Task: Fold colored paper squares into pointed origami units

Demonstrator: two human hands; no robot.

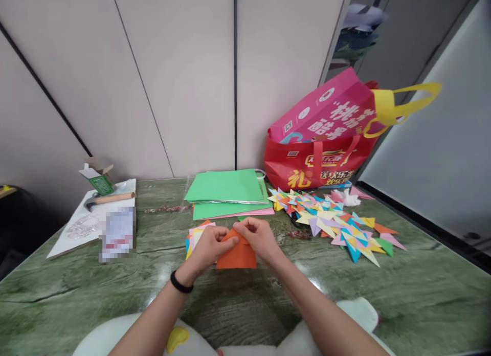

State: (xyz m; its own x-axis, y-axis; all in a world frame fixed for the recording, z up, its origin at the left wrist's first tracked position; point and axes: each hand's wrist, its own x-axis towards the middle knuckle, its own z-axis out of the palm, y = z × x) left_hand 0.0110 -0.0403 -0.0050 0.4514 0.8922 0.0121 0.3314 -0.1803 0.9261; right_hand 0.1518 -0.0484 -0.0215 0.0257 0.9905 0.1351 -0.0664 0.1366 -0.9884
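An orange sheet of paper, partly folded at its top, is held between both hands above the table. My left hand pinches its upper left edge with thumb and fingers, a black band round the wrist. My right hand grips the upper right part near the peak, its fingertips close to the left ones. The fingers cover the top of the fold. Beside my left hand lies a small pile of coloured paper squares. Just beyond the hands rests a stack of green and pink sheets.
Several folded paper pieces in many colours spread over the right side. Behind them stands a red bag with a pink bag in it. A hammer, small green box and white board are at left.
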